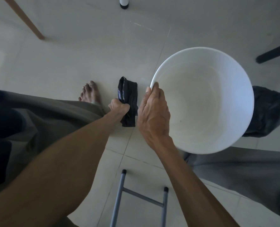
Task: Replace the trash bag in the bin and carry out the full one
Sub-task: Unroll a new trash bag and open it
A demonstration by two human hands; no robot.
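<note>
No brand, label or writing readable anywhere.

Floor (70,63): pale glossy tiles with thin grout lines, fills the view.

Bin (217,136): round white plastic, smooth and matte inside, no liner in it, right of centre. Whether it rests on the floor or is lifted, cannot tell.

Full bag (265,112): dark, crumpled plastic, bulging, just right of the bin and partly hidden behind its wall.

Right hand (154,112): fingers curled over the bin's left rim, thumb outside the wall, gripping it.

Left hand (118,108): closed in a fist around a folded black bag (127,89), thin shiny plastic in a flat creased bundle, low near the floor, just left of the bin.

Grey metal frame (119,197): tubular legs with black caps and a crossbar, near edge.

Bare foot (91,92): on the tile, left of the folded bag.

Wooden leg (24,18) far left; black leg (273,53) far right; white leg (123,2) with dark cap, far centre.
</note>
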